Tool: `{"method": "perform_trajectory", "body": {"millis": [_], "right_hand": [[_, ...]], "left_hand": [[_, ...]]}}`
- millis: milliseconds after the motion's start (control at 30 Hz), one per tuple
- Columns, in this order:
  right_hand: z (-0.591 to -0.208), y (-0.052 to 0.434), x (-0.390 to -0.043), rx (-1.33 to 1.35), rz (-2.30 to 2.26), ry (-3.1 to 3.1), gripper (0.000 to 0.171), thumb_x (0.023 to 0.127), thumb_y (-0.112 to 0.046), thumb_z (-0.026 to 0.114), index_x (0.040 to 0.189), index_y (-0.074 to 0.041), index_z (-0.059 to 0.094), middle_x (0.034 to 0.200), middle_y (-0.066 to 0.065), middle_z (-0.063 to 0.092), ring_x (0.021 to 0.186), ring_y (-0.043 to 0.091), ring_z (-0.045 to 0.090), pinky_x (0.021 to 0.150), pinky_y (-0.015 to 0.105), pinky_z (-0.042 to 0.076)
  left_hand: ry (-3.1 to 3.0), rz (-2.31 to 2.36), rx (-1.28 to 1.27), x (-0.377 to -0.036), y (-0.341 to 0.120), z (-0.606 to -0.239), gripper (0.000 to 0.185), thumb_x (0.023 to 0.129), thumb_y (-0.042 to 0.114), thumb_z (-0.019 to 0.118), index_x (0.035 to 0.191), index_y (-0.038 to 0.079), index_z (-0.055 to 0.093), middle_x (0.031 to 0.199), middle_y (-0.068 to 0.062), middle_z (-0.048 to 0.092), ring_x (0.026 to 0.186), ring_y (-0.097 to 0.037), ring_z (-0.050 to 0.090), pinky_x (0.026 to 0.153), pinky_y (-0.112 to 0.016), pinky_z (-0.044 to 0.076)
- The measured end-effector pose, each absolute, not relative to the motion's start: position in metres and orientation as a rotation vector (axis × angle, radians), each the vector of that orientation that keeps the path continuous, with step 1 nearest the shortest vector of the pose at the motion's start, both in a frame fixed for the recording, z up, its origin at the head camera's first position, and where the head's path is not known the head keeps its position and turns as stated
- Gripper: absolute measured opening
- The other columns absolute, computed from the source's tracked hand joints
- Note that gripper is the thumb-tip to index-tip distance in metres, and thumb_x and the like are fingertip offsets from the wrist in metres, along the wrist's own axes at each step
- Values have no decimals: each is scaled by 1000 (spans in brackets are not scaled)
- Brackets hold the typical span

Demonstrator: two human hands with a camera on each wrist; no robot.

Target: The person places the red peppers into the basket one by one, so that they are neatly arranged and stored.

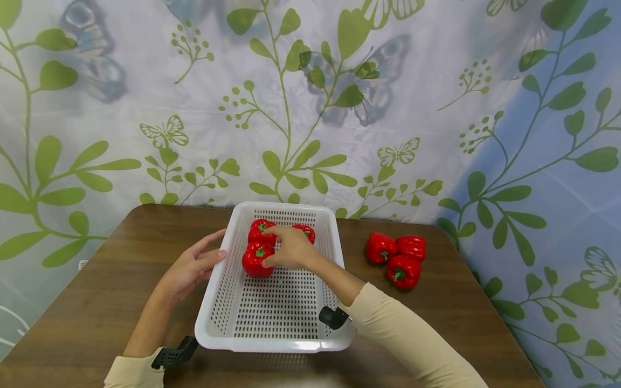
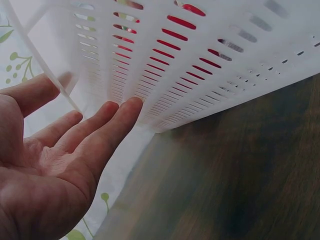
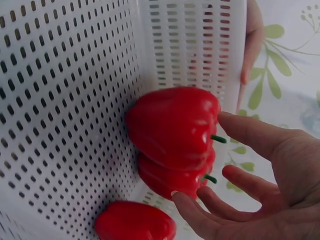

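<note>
A white perforated plastic basket (image 1: 271, 345) stands on the table with three red bell peppers in its far half. The near-left bell pepper (image 1: 257, 264) and the one behind it (image 3: 170, 180) sit side by side along the left wall. A third bell pepper (image 1: 304, 231) lies to their right, partly behind my right hand. My right hand (image 1: 291, 248) is over the peppers, thumb and fingers spread around the near-left one without a visible grip. On the basket's left side, my left hand (image 1: 191, 269) touches the wall and rim with fairly straight fingers.
Right of the basket, three more red bell peppers lie clustered on the brown wooden table (image 1: 451, 323): a left one (image 1: 379, 248), a back one (image 1: 412, 247) and a front one (image 1: 404, 271). A leaf-patterned curtain (image 1: 301, 108) hangs behind the table's far edge.
</note>
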State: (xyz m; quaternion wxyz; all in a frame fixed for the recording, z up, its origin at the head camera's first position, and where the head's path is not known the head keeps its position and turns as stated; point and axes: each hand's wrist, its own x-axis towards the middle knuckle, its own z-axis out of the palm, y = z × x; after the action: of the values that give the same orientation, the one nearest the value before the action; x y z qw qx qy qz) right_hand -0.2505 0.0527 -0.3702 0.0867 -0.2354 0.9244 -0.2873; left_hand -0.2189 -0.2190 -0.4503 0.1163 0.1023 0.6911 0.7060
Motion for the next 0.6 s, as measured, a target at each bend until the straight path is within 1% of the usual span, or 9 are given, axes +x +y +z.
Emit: {"method": "perform_trajectory", "body": {"millis": [200, 333, 433, 600], "right_hand": [[-362, 65, -251, -678, -866, 2757, 65, 80, -24, 81, 141, -15, 60, 124, 15, 66, 111, 27, 61, 76, 35, 56], [-356, 77, -250, -711, -865, 2763, 64, 81, -24, 80, 141, -15, 59, 122, 13, 66, 108, 25, 60, 78, 35, 56], [-352, 88, -248, -697, -894, 2765, 65, 82, -25, 81, 142, -17, 58, 127, 11, 65, 112, 25, 60, 82, 37, 58], [-346, 107, -245, -655, -955, 2757, 68, 82, -26, 82, 144, -19, 56, 130, 16, 65, 117, 33, 60, 80, 39, 60]], "left_hand": [[2014, 2070, 323, -219, -221, -451, 65, 105, 21, 55, 161, 18, 23, 136, -15, 65, 110, -34, 72, 86, -51, 61], [2019, 2066, 327, -219, -221, -452, 64, 105, 21, 55, 161, 18, 23, 136, -15, 64, 109, -33, 73, 86, -51, 61], [2027, 2064, 323, -219, -221, -451, 64, 105, 22, 55, 161, 18, 24, 137, -17, 63, 109, -32, 73, 86, -50, 61], [2035, 2059, 316, -219, -220, -451, 64, 105, 23, 55, 161, 19, 24, 137, -18, 63, 109, -33, 73, 86, -50, 61]]}}
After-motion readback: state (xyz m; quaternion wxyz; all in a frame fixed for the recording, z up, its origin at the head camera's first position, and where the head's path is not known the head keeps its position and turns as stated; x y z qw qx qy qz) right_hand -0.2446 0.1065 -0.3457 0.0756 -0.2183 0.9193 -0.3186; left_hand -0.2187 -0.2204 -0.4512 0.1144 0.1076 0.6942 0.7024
